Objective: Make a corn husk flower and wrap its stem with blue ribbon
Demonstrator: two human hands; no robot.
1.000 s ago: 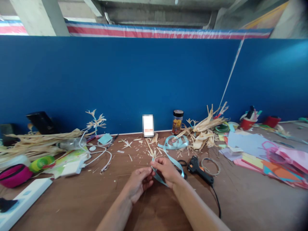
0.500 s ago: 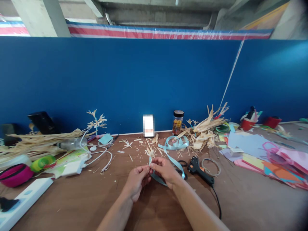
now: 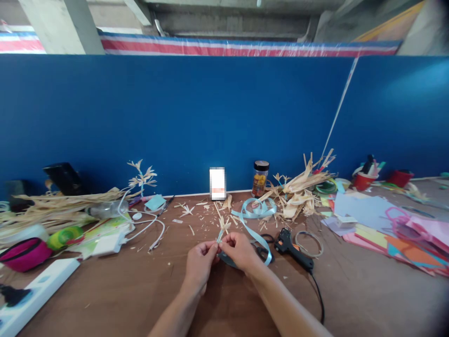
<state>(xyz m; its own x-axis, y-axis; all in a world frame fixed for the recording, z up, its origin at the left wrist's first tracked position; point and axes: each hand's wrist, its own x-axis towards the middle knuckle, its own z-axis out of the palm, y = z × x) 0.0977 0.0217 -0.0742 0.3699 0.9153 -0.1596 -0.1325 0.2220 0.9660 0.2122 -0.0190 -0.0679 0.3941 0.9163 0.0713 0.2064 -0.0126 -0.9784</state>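
My left hand (image 3: 201, 263) pinches the lower stem of a small corn-husk flower (image 3: 224, 224), whose pale petals spread above the fingertips. Light blue ribbon wraps the stem. At the same spot my right hand (image 3: 239, 250) is closed, thumb and finger pinching the ribbon-wrapped stem just below the petals. From under the right hand the light blue ribbon (image 3: 257, 236) runs back to loose loops on the table. Scissors (image 3: 264, 250), partly covered by the ribbon, lie right of that hand. Farther right is a black glue gun (image 3: 293, 250).
Husk scraps (image 3: 199, 217) litter the brown table (image 3: 140, 290). Behind stand a phone-like screen (image 3: 218, 183), a jar (image 3: 260, 179) and a finished-looking husk flower stem (image 3: 142, 180). Dried husks (image 3: 298, 199) and coloured paper (image 3: 361, 210) lie right; a white power strip (image 3: 45, 290) lies left.
The flower has tilted to the right and its petals look narrower from this angle. Both hands have shifted slightly while keeping their pinch on the stem. The whole view has slid slightly.
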